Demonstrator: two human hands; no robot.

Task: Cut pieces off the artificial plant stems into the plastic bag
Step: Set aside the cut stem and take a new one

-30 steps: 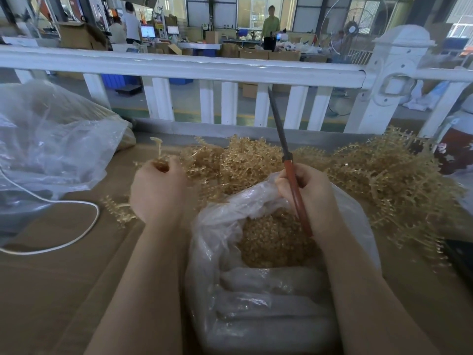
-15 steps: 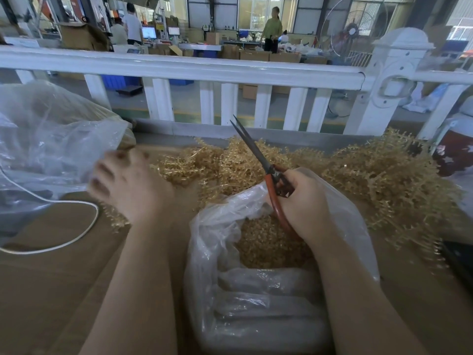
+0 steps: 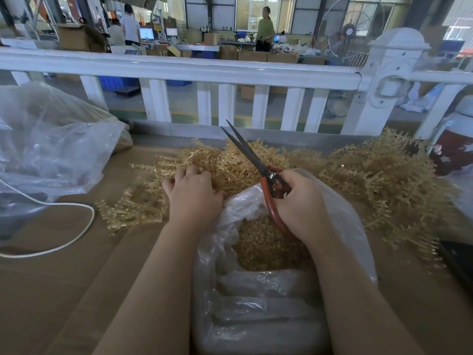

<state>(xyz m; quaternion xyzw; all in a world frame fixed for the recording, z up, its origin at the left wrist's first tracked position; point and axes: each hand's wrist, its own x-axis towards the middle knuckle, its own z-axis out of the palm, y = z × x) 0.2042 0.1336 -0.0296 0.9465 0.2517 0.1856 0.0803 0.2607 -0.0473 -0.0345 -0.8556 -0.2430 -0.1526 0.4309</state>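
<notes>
Left hand (image 3: 194,194) now on stems (image 3: 230,165)

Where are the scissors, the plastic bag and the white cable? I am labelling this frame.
scissors (image 3: 252,156): head view, on the dark blades, slightly apart.
plastic bag (image 3: 343,221): head view, on the clear right wall.
white cable (image 3: 85,226): head view, on the loop's bend on the table.
</notes>
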